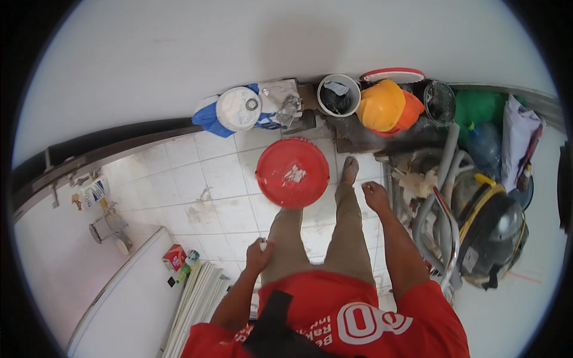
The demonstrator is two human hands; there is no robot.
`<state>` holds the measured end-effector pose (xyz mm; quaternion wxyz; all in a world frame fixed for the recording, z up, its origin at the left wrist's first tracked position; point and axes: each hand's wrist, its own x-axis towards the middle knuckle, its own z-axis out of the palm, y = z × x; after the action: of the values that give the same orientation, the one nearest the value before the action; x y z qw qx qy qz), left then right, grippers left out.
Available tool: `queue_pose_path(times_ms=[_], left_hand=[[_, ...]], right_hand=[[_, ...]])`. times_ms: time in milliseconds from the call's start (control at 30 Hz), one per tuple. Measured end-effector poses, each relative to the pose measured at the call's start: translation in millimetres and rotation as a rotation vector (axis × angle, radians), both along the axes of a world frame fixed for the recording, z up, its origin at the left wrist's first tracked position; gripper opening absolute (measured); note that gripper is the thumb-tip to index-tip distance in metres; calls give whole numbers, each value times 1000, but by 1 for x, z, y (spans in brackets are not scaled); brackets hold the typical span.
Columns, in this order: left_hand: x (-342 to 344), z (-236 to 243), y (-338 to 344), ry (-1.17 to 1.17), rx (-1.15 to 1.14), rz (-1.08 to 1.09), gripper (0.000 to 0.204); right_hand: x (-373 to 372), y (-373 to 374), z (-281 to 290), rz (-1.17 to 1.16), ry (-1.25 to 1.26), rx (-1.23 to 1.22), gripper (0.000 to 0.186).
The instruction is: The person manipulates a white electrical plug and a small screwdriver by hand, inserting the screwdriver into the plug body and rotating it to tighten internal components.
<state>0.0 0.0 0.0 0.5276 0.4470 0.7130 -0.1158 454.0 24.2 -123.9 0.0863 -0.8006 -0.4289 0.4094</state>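
Observation:
My left hand [258, 256] hangs beside my left thigh with its fingers closed. A small whitish bit shows at the fingertips, too small to name. Out to the right, my right hand [375, 197] has its fingers curled together, and whatever they may hold is hidden. In front of my legs is a round red lid [277, 170], smeared with white plaster-like residue in the middle. Neither hand touches it; what lies beneath it is hidden.
Against the wall stand a white-topped bucket [233, 110], an open white bucket [339, 95], a yellow hard hat [381, 104] and a dark bucket [439, 102]. A vacuum cleaner [492, 232] with a grey hose [427, 209] is at right. Long white strips [194, 307] lie lower left.

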Motion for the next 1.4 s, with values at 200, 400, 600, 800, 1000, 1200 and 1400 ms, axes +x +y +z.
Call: queue_pose_path(times_ms=[200,400,600,800,1000,1200,1400], left_hand=[[52,-125,-36,-105,387,24,34],[72,-181,-68,-130,379,-216,30],[93,-175,-36,-84,305,-315,29],[104,-182,-16,-50,267,-312,26],[99,-188,-13,-54,251,-359,30],[106,-187,-3,-37,186,-388,32],[106,-188,-4,-29,202,-403,31]], right_hand=[[24,190,-113,57,-118,292,32],[21,296,-206,38,-88,249,60],[1,317,-254,86,-220,35,82],[41,325,-260,217,-291,198,48],[81,362,-197,161,-320,180,33],[121,349,-164,28,-33,274,35],[134,329,-171,-7,24,320,31]])
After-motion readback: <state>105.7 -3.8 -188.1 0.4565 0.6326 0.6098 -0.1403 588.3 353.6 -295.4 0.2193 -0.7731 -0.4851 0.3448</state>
